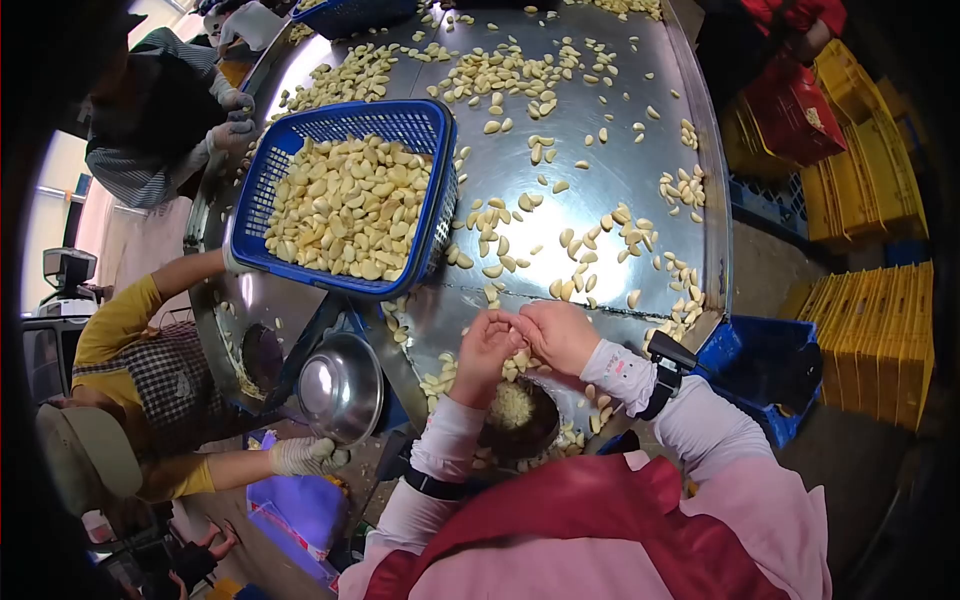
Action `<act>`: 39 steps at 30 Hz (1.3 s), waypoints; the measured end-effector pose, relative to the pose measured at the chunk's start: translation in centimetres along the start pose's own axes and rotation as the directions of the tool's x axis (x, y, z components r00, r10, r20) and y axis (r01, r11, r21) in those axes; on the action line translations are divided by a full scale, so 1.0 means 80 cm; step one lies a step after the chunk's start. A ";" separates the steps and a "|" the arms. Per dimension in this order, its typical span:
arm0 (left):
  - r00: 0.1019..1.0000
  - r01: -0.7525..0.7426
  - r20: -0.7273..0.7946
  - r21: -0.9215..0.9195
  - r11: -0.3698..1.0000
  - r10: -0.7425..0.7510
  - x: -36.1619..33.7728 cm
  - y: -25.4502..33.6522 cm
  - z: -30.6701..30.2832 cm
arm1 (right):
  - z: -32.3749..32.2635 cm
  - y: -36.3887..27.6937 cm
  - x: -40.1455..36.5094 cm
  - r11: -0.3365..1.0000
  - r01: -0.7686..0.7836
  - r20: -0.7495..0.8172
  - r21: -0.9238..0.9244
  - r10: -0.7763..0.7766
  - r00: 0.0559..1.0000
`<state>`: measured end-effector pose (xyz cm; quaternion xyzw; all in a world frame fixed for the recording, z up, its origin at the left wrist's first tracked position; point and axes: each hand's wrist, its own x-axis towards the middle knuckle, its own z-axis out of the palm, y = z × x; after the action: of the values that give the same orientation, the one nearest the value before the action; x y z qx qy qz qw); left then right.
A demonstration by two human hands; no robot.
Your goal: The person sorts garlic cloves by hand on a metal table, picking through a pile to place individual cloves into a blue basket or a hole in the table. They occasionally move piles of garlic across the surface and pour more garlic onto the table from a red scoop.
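Note:
My left hand (485, 352) and my right hand (562, 336) meet over the near end of a steel table, fingers curled and fingertips pinched together. Whatever lies between them is hidden by the fingers. Peeled garlic cloves (515, 362) lie just under and around my hands. Directly below them, a round hole (535, 425) in the table holds a pile of pale scraps (512, 405). More garlic cloves (500, 75) are scattered over the steel surface (590, 130) ahead.
A blue basket (440, 200) full of garlic cloves stands on the left, one co-worker's glove at its side. That person's other gloved hand (305, 457) is by a steel bowl (342, 390). Another co-worker (165, 120) works farther up. Yellow crates (870, 340) and a blue bin (762, 365) stand right.

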<state>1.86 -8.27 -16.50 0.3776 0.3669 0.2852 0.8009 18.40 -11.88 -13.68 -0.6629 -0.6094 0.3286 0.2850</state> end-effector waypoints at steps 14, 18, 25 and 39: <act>0.990 0.078 -0.090 -0.267 0.961 -0.106 -0.035 -0.017 0.028 | 0.010 -0.011 -0.027 0.856 -0.184 0.097 0.483 0.156 0.983; 0.978 0.205 0.053 -0.381 0.902 -0.200 -0.035 -0.017 0.017 | 0.017 0.014 -0.031 0.909 -0.142 0.092 0.391 0.115 0.989; 0.958 0.285 0.136 -0.415 0.864 -0.251 -0.032 -0.016 0.039 | 0.009 0.020 -0.049 0.860 -0.216 0.069 0.462 0.208 0.976; 0.996 0.071 0.040 0.081 0.994 -0.074 -0.032 -0.005 0.083 | -0.145 0.000 -0.181 0.910 -0.342 0.157 0.235 0.312 0.937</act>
<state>5.80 -13.02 -12.89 0.4016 0.3741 0.2330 0.8028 26.88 -26.06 -5.16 -0.6927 -0.4570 0.4862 0.2738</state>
